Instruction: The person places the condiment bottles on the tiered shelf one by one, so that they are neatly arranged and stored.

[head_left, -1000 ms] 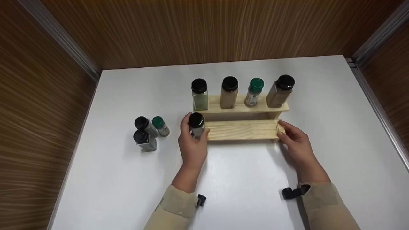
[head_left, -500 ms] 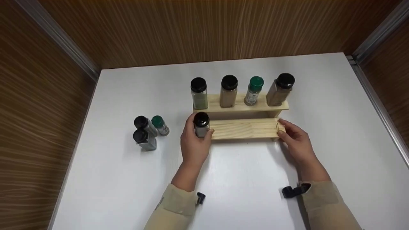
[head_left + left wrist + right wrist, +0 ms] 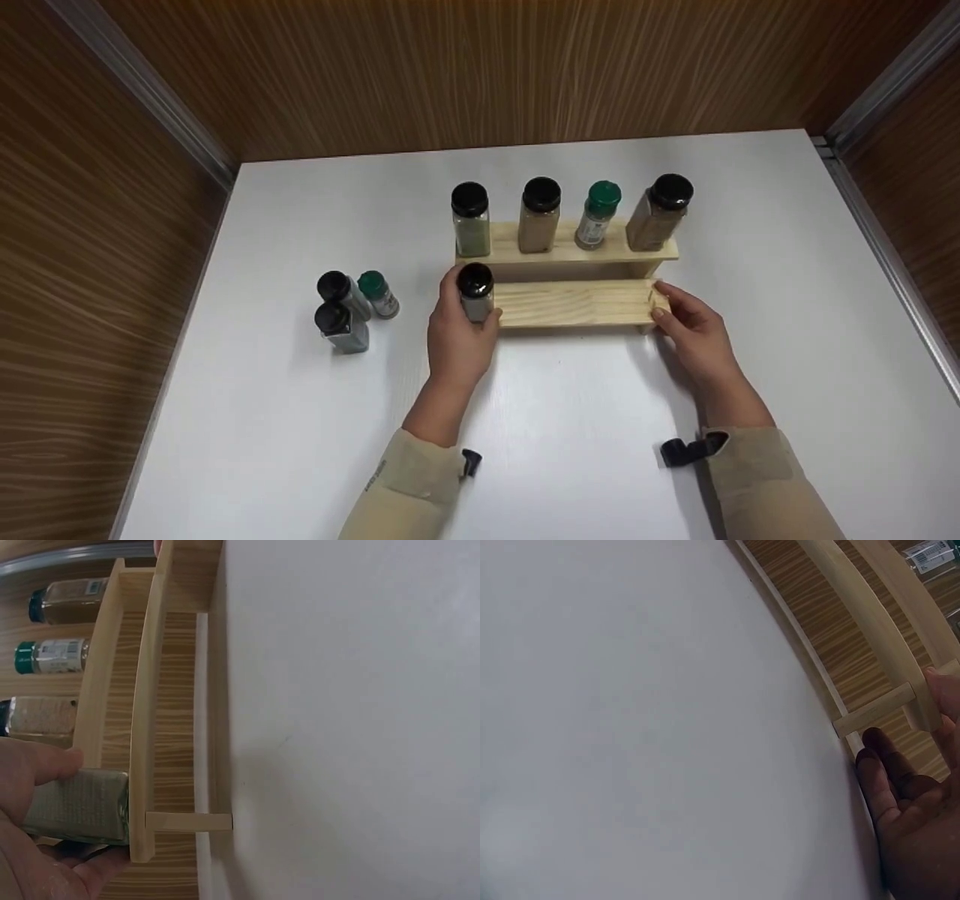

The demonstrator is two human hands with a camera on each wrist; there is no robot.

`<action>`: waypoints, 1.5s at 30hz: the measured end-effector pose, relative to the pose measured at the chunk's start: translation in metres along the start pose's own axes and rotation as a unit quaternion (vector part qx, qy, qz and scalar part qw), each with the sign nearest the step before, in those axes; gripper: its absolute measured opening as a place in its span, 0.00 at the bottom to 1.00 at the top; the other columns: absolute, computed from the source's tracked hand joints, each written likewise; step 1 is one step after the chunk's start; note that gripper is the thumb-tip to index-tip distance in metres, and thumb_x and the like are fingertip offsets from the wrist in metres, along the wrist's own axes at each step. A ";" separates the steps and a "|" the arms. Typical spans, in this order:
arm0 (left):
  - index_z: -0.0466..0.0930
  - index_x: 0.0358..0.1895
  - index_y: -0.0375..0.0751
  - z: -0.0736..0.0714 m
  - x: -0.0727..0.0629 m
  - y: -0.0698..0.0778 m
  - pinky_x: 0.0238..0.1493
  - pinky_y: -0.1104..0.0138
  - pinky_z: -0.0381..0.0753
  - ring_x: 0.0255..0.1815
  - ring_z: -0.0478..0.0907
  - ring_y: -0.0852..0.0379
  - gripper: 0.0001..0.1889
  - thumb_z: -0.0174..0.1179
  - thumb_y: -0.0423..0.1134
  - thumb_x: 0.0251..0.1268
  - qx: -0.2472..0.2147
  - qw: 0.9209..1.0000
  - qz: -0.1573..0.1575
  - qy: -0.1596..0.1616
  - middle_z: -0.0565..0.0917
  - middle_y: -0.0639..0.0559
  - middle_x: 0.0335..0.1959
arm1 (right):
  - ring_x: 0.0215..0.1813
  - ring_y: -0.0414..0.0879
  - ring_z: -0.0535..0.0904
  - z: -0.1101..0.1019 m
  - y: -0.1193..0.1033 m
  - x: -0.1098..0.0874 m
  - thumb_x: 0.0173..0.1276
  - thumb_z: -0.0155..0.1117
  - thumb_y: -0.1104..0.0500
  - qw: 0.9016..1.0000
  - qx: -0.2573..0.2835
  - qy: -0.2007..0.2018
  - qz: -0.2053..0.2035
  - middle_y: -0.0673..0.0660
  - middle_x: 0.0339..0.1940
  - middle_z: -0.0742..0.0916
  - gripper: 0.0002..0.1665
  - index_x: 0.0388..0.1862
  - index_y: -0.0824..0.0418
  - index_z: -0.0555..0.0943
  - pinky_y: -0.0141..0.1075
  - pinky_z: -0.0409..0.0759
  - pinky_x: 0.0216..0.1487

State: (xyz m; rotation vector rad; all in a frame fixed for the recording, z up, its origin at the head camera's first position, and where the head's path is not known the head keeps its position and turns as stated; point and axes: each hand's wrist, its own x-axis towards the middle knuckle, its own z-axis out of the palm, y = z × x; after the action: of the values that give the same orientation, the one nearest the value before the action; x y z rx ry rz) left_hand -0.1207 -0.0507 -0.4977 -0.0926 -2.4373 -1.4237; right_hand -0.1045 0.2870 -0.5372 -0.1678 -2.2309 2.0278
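My left hand holds a glass spice jar with a black cap between thumb and fingers. The jar is upright at the left end of the lower shelf of a pale wooden spice rack. In the left wrist view, the jar's base meets the shelf board, its cap hidden by the hand. My right hand grips the right end of that lower shelf. In the right wrist view its thumb lies at the board's end, with other fingers beside the rack's leg.
Along the upper shelf stand a jar of green contents, a brown one, a green-capped jar and a leaning black-capped jar. Left of the rack, two black-capped jars and a green-capped jar stand on the white table.
My left hand has shifted the jar slightly right, further onto the lower shelf's left end. The right hand keeps its hold on the rack.
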 end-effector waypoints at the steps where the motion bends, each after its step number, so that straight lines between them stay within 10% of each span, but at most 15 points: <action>1: 0.64 0.76 0.40 0.000 0.000 0.000 0.56 0.42 0.83 0.61 0.83 0.37 0.42 0.77 0.30 0.61 0.001 1.000 0.001 0.001 0.83 0.36 0.63 | 0.48 0.38 0.82 0.000 0.000 0.000 0.77 0.66 0.70 1.000 0.001 0.000 0.001 0.46 0.50 0.88 0.28 0.73 0.73 0.75 0.28 0.83 0.44; 20: 0.58 0.79 0.37 -0.012 -0.003 0.003 0.69 0.47 0.75 0.72 0.73 0.39 0.48 0.80 0.40 0.61 -0.019 0.999 -0.024 -0.014 0.72 0.37 0.73 | 0.48 0.37 0.81 -0.001 0.001 -0.002 0.78 0.65 0.69 1.000 -0.019 -0.007 0.004 0.43 0.51 0.87 0.27 0.74 0.72 0.75 0.28 0.83 0.45; 25: 0.63 0.75 0.34 -0.038 -0.001 0.004 0.73 0.48 0.70 0.74 0.68 0.40 0.45 0.77 0.52 0.64 -0.011 0.997 0.022 0.071 0.69 0.37 0.72 | 0.50 0.36 0.81 0.001 0.000 -0.002 0.78 0.65 0.69 1.000 -0.015 -0.006 0.004 0.40 0.54 0.87 0.27 0.73 0.73 0.75 0.27 0.82 0.45; 31: 0.69 0.68 0.30 -0.064 0.014 -0.013 0.72 0.42 0.67 0.73 0.67 0.36 0.46 0.41 0.75 0.77 0.022 0.978 0.105 0.178 0.70 0.31 0.70 | 0.51 0.34 0.81 -0.001 0.000 -0.002 0.78 0.63 0.71 1.000 -0.014 -0.002 0.006 0.39 0.55 0.86 0.27 0.73 0.73 0.75 0.27 0.83 0.46; 45: 0.62 0.80 0.39 -0.073 0.027 -0.030 0.79 0.37 0.53 0.86 0.46 0.36 0.57 0.36 0.85 0.65 0.000 0.994 -0.092 0.063 0.51 0.33 0.85 | 0.51 0.36 0.81 -0.002 -0.002 -0.003 0.80 0.62 0.68 0.999 -0.050 -0.006 0.013 0.40 0.52 0.85 0.27 0.75 0.71 0.73 0.28 0.83 0.46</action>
State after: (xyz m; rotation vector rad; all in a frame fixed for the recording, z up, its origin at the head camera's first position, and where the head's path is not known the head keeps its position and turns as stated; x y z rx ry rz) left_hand -0.1352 -0.1313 -0.4813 0.2222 -2.3923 -1.4575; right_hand -0.1012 0.2880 -0.5353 -0.1959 -2.3518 1.9351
